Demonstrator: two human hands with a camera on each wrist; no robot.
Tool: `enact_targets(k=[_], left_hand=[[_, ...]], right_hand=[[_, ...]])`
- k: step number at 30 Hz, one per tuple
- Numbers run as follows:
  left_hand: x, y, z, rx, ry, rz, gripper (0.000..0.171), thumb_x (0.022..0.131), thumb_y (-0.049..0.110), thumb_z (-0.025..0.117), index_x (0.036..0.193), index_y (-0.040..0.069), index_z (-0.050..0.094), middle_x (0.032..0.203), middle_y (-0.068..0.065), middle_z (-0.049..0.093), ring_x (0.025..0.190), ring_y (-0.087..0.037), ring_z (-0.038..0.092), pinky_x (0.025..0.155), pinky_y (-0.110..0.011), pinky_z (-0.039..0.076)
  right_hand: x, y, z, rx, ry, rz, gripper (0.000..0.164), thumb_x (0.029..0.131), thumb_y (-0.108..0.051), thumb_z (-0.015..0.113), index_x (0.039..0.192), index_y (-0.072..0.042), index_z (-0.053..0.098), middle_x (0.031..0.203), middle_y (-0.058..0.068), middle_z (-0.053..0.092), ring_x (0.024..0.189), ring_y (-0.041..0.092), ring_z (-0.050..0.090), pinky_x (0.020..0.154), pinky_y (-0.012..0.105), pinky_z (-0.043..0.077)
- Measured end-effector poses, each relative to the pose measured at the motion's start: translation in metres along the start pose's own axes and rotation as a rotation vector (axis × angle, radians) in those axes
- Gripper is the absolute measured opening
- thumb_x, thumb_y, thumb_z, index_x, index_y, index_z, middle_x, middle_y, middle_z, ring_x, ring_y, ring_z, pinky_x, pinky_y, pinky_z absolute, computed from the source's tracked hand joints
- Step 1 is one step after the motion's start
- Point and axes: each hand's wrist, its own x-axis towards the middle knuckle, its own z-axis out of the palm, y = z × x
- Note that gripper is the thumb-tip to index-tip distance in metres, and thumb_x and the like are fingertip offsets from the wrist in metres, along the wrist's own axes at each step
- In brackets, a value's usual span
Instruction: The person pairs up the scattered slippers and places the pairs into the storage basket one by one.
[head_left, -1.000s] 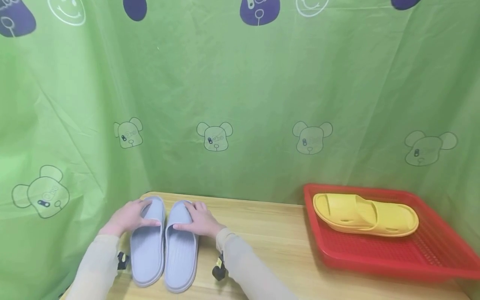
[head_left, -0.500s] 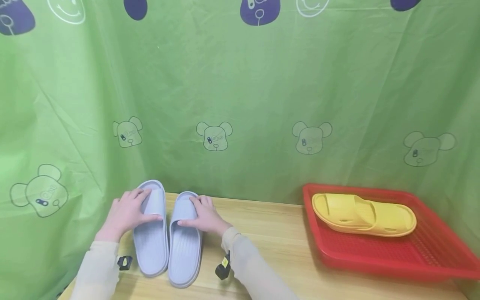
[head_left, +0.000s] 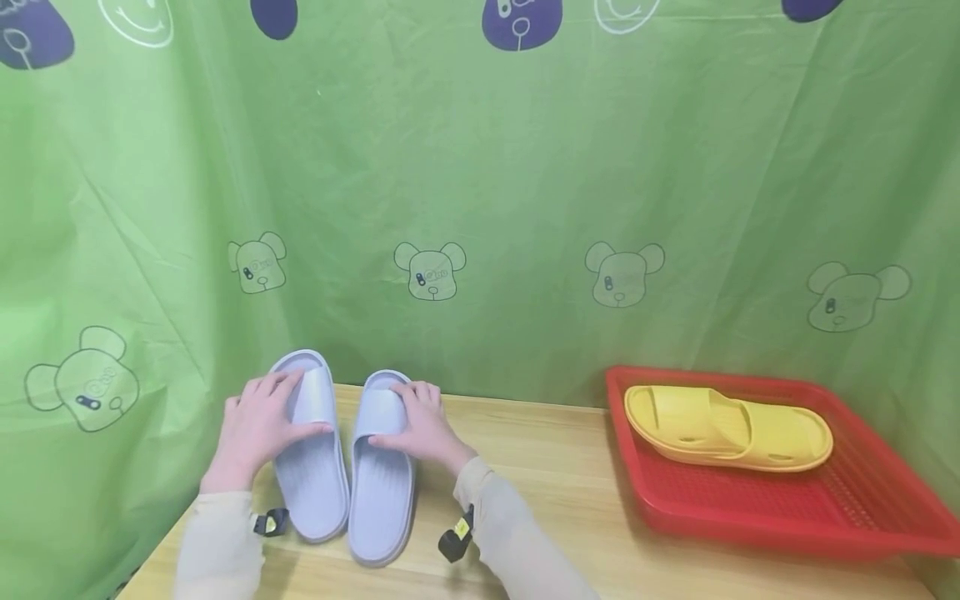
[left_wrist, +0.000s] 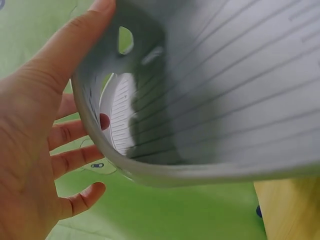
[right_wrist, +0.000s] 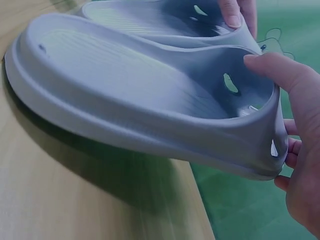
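Observation:
Two pale blue-grey slippers are side by side at the left of the table, toes pointing away. My left hand grips the left slipper at its strap, thumb on the opening's edge and fingers along the outer side. My right hand pinches the right slipper the same way. In the right wrist view that slipper has its toe raised, with a shadow below it. The left wrist view shows the left slipper's ribbed footbed close up; its toe end is largely out of sight there.
On the right of the wooden table a shallow red basket holds yellow slippers. Green curtain hangs behind the table and along both sides. Black wrist cameras sit under both wrists.
Both hands have lifted the grey slippers' toe ends and moved them slightly to the right and away. A narrow gap between the toes has widened. The basket stays put.

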Motion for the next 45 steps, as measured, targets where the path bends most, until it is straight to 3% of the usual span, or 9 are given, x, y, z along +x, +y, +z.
enact_targets(k=[9, 16, 26, 36, 45], left_hand=[[-0.006, 0.001, -0.001, -0.077, 0.072, -0.110, 0.104, 0.066, 0.070, 0.075, 0.144, 0.009, 0.043, 0.142, -0.022, 0.047, 0.121, -0.047, 0.042, 0.081, -0.061, 0.040], [-0.011, 0.001, 0.002, -0.142, 0.101, -0.176, 0.104, 0.067, 0.072, 0.073, 0.148, 0.015, 0.040, 0.147, -0.021, 0.044, 0.124, -0.047, 0.039, 0.082, -0.059, 0.038], [-0.013, -0.001, 0.003, -0.149, 0.083, -0.200, 0.106, 0.069, 0.075, 0.069, 0.150, 0.014, 0.036, 0.148, -0.023, 0.041, 0.125, -0.050, 0.036, 0.086, -0.064, 0.035], [-0.014, -0.004, -0.001, -0.138, 0.082, -0.222, 0.103, 0.074, 0.073, 0.067, 0.151, 0.013, 0.034, 0.147, -0.025, 0.040, 0.125, -0.052, 0.036, 0.088, -0.069, 0.035], [-0.015, -0.004, -0.002, -0.157, 0.077, -0.244, 0.102, 0.077, 0.071, 0.064, 0.152, 0.011, 0.030, 0.147, -0.028, 0.038, 0.126, -0.053, 0.035, 0.090, -0.071, 0.034]], right_hand=[[-0.010, 0.002, -0.015, -0.018, 0.080, 0.028, 0.091, 0.068, -0.048, 0.083, 0.142, -0.012, 0.043, 0.138, 0.012, 0.042, 0.129, 0.029, 0.032, 0.109, 0.047, 0.034], [-0.018, 0.003, -0.024, 0.029, 0.141, 0.031, 0.089, 0.068, -0.044, 0.084, 0.140, -0.009, 0.044, 0.140, 0.015, 0.039, 0.130, 0.032, 0.031, 0.110, 0.051, 0.032], [-0.026, 0.008, -0.026, 0.051, 0.174, 0.055, 0.091, 0.068, -0.049, 0.083, 0.141, -0.010, 0.043, 0.140, 0.015, 0.041, 0.130, 0.032, 0.031, 0.108, 0.052, 0.035], [-0.034, 0.009, -0.028, 0.074, 0.251, 0.148, 0.093, 0.065, -0.048, 0.086, 0.139, -0.010, 0.044, 0.136, 0.013, 0.043, 0.132, 0.030, 0.029, 0.106, 0.052, 0.038], [-0.043, 0.012, -0.041, 0.093, 0.334, 0.201, 0.098, 0.065, -0.040, 0.087, 0.146, -0.010, 0.041, 0.134, 0.015, 0.042, 0.129, 0.030, 0.029, 0.106, 0.051, 0.039]])
